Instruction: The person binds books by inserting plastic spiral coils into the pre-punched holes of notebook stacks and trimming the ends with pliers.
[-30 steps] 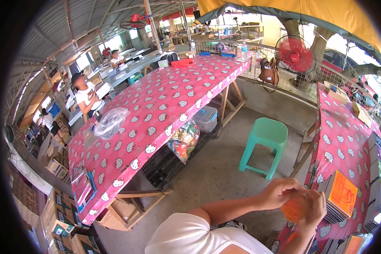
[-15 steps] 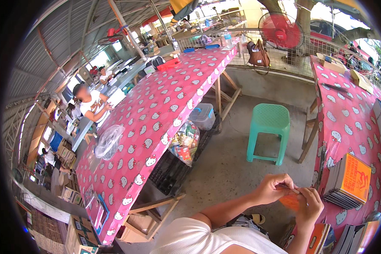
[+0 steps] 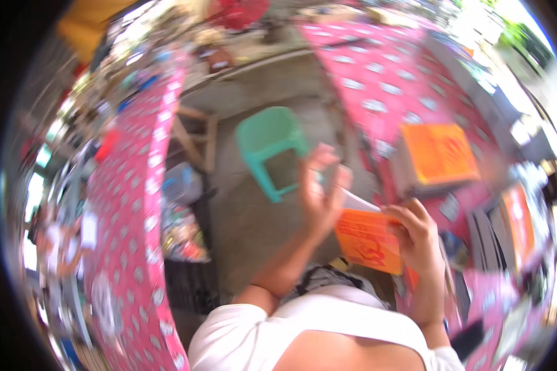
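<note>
An orange-covered notebook [image 3: 368,244] is in front of my body, its white pages showing along the upper edge. My right hand [image 3: 418,232] grips it by the right side, thumb and fingers closed around the edge. My left hand [image 3: 322,191] is raised at the notebook's upper left corner, fingers apart and smeared by motion; whether it touches the pages I cannot tell. To the right, a stack of similar orange notebooks [image 3: 442,154] lies on a table with a pink patterned cover [image 3: 384,80].
A green plastic stool [image 3: 271,139] stands on the concrete floor ahead. On the left runs a long pink-covered table [image 3: 127,204], with a clear bag of colourful packets [image 3: 185,238] and a lidded plastic box [image 3: 182,182] beneath its edge. More books [image 3: 507,222] stand at the right.
My view has swung to the right and blurred. The notebook has come up into plain sight in my right hand. My left hand has parted from the right, its fingers now spread.
</note>
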Demonstrator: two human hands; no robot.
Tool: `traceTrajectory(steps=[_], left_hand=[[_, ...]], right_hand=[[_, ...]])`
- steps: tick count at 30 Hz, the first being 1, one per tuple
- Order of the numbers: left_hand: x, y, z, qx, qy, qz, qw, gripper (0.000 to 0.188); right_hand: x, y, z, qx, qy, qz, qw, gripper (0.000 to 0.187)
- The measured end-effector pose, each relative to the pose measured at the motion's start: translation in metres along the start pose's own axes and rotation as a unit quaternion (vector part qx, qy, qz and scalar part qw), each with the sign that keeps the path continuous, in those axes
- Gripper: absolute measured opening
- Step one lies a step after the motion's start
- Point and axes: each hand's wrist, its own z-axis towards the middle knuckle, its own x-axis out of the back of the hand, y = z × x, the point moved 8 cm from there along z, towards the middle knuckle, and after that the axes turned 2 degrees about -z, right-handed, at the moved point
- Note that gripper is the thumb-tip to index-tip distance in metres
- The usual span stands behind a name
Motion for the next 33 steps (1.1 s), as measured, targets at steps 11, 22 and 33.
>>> traceTrajectory(steps=[11, 22, 33], left_hand=[[-0.213, -0.191, 0.022, 0.246, -0.097, -0.282, 0.922, 0.065], [-0.235, -0.179, 0.026, 0.242, -0.033, -0.313, 0.918, 0.051], [-0.157, -0.055, 0.042, 0.049, 0.084, -0.366, 0.925, 0.028]], right_hand=[[0.169, 0.239, -0.027, -0.181, 0.443, -0.092, 0.873, 0.025], [0.138, 0.277, -0.019, -0.104, 0.445, -0.078, 0.886, 0.026], [0.228, 0.177, -0.119, -0.322, 0.252, -0.531, 0.742, 0.036]])
